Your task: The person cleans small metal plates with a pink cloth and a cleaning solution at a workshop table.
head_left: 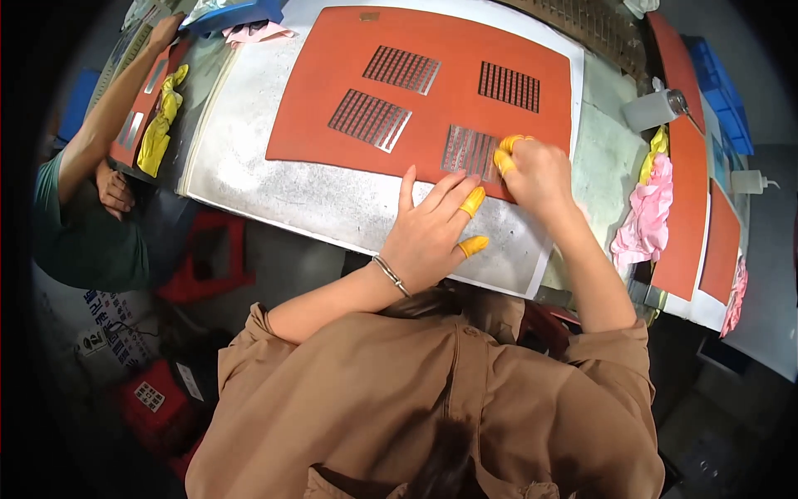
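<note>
Four dark slotted metal sheets lie on an orange-red mat (457, 100): one at upper left (402, 69), one at lower left (369, 119), one at right (509, 86), and the nearest sheet (465, 150) by my hands. My left hand (428, 224) is open, its fingers stretched out with their tips at that nearest sheet's lower edge. Curled at the same sheet's right edge is my right hand (536, 175); whatever its fingers pinch is hidden. Yellow finger cots cover some fingertips on both hands.
A pale board (291, 208) bears the mat. To the right are a clear bottle (652, 111), a crumpled pink cloth (644, 212) and orange panels (686, 216). At left, a person's arm (112, 116) reaches past a yellow cloth (158, 133). A red stool (204, 258) stands below.
</note>
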{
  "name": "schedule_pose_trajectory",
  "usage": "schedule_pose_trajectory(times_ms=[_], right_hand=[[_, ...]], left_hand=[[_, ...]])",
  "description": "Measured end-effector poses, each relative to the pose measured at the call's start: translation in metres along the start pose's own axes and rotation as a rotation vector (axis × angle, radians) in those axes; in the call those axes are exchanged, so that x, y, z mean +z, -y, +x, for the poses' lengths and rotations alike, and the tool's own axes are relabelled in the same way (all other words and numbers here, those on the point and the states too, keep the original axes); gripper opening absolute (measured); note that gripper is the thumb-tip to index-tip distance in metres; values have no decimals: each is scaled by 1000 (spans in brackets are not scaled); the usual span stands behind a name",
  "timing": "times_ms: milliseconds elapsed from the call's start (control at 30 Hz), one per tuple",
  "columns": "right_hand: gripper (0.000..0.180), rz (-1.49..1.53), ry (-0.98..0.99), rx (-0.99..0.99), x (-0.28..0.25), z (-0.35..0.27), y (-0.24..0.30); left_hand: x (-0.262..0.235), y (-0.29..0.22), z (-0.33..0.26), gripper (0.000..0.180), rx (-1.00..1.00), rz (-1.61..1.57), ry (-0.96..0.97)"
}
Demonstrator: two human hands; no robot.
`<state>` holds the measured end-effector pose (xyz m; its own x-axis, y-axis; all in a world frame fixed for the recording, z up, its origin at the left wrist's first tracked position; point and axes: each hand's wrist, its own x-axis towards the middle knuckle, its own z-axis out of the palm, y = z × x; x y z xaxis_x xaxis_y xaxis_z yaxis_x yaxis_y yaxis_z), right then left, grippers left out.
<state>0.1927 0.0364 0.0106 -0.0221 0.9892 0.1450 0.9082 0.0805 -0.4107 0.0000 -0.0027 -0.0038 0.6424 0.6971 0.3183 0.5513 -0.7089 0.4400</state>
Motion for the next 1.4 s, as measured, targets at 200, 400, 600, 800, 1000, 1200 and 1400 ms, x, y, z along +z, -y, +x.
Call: schedule_pose_trajectory(times_ms=[200,400,600,800,1000,1200,1400], right_hand=[[14,-70,-67,-68,0,13,-5],[12,-122,-111,-126,4,7,-7],[15,-7,-120,-214,6,-3,-10],[13,-62,-91,-196,5,8,-13],[11,-64,-73,-225,1,20,-19],[13,-19,20,-213,-1,20,-17],[14,-6,15,-212,-4,24,-15]], left_hand=[[0,0,2,51,-7,40,12],[-1,-2,5,52,-10,40,6],[3,-2,5,50,-14,16,6],[3,-1,0,50,-9,57,-8],[3,-3,1,49,4,57,-7],[2,-4,0,47,12,83,-29],[2,-4,3,47,15,78,-28]])
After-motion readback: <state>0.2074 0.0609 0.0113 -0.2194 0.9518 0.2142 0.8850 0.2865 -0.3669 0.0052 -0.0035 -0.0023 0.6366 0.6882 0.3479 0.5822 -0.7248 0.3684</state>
